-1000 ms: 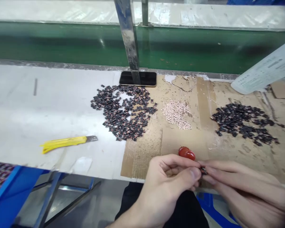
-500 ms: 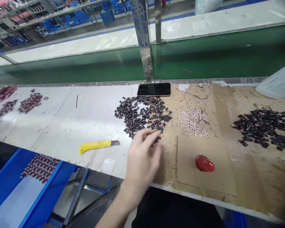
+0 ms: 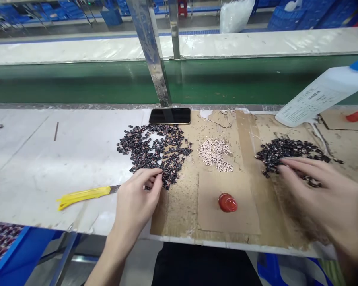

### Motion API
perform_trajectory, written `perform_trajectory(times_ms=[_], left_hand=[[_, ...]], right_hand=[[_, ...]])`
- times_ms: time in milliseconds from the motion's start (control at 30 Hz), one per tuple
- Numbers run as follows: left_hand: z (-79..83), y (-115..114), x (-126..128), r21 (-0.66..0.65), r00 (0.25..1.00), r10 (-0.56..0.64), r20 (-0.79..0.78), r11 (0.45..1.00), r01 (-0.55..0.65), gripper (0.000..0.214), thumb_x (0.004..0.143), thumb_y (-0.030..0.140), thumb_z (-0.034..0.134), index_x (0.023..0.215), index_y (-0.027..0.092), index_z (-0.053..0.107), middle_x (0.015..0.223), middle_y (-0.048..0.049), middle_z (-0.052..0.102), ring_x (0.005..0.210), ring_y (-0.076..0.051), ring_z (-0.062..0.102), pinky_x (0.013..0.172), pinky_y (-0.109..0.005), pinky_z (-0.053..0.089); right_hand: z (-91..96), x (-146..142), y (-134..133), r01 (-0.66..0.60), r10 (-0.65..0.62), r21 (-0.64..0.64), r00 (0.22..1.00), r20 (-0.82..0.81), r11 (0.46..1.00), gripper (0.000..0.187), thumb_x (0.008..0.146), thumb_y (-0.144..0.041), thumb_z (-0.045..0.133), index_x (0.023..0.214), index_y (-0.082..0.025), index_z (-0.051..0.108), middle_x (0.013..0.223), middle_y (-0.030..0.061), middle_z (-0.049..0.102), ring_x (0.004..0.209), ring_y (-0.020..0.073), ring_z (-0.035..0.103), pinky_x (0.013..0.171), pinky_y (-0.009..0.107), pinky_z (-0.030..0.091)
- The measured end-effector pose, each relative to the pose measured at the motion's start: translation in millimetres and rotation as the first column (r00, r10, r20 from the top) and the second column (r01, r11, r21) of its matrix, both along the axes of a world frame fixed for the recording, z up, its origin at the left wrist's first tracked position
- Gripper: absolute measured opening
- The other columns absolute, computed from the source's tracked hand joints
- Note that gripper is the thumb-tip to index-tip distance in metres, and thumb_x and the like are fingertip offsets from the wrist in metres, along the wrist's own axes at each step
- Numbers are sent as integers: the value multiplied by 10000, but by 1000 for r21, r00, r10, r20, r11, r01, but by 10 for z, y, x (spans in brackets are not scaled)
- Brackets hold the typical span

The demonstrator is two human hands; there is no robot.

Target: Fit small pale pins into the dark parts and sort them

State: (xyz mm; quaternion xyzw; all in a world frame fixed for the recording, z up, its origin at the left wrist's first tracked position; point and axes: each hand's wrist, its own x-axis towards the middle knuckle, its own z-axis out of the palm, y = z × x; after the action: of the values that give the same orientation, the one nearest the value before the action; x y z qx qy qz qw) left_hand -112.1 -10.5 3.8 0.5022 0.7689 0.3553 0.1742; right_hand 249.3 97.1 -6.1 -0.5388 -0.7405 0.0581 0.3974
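My left hand (image 3: 139, 196) is at the near edge of a pile of small black pieces (image 3: 143, 157), thumb and forefinger pinched together. Whatever lies between those fingertips is too small to make out. Over on the right, my right hand (image 3: 325, 194) is smeared by motion, its fingertips at a second pile of black pieces (image 3: 282, 149). Whether its fingers grip a piece cannot be seen. Between the hands lie a scatter of tiny pale pink pieces (image 3: 214, 153) and a glossy red blob (image 3: 227, 202) on a cardboard square (image 3: 228, 224).
A yellow utility knife (image 3: 85, 196) lies left of my left hand, blade toward it. A phone (image 3: 170, 116) rests by the metal post (image 3: 155, 59). A white bottle (image 3: 319, 97) with a blue cap leans at the back right. Below the table's left edge is a blue bin (image 3: 20, 250).
The view has swung to the right. My right hand has come into view at the right pile. My left hand stays by the middle pile, its fingers now closed in a pinch.
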Motion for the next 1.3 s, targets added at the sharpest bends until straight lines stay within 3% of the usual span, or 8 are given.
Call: perform_trajectory(times_ms=[133,233,467,700,800,933,1100,1300], left_hand=[[-16,-26,31,7,960,70,271,997,-74,174,859,335,714,909,181,774,821,-53,810,704,-212,765,668,-311,631],[0,-24,69,21,901,71,427,996,-89,177,834,348,742,888,182,773,774,-34,808,684,-184,766,616,-252,632],[59,-23,177,16,608,86,789,987,-161,60,779,210,822,833,189,807,702,11,782,626,-102,729,622,-145,601],[76,33,352,46,619,39,784,992,-121,88,824,227,842,834,185,765,706,15,777,647,-97,735,655,-143,609],[176,79,499,84,576,-34,817,995,-61,73,834,163,809,819,194,744,769,8,791,742,-120,780,728,-165,630],[325,118,778,251,652,-236,721,965,72,154,824,43,742,801,189,788,837,-11,776,746,-124,763,690,-177,638],[364,113,1089,470,835,-432,340,847,247,128,895,65,746,964,156,805,932,-44,808,819,-119,762,824,-174,629],[285,103,1146,496,876,-481,36,769,402,132,970,62,644,1026,117,751,958,-78,782,852,-150,748,837,-223,622]], right_hand=[[5,-656,89,-275,349,-270,895,278,923,237,957,-283,660,1153,-214,774,1137,85,785,1000,292,731,883,483,588],[17,-931,133,-317,415,-320,855,312,893,225,971,-191,598,1097,-181,785,1088,95,786,952,288,733,816,462,593],[20,-1052,176,-313,386,-305,897,218,899,243,939,-95,595,972,-198,812,962,65,814,844,278,762,755,440,598],[7,-982,177,-251,233,-273,968,-97,929,126,905,-217,741,1016,-208,799,992,59,839,874,228,809,871,382,660],[20,-896,113,-308,140,-381,902,-409,872,205,855,-313,821,1037,-227,782,914,41,840,810,192,817,777,292,685],[76,-829,-89,-518,-90,-492,619,-780,700,269,758,-383,905,973,-276,783,825,-8,828,707,138,801,656,188,665],[195,-858,-357,-605,-178,-461,469,-865,649,228,730,-327,933,913,-293,803,746,-26,816,566,106,756,561,136,630],[258,-792,-492,-512,-105,-432,548,-830,742,262,713,-246,948,932,-310,820,788,-24,836,633,113,793,638,117,642]])
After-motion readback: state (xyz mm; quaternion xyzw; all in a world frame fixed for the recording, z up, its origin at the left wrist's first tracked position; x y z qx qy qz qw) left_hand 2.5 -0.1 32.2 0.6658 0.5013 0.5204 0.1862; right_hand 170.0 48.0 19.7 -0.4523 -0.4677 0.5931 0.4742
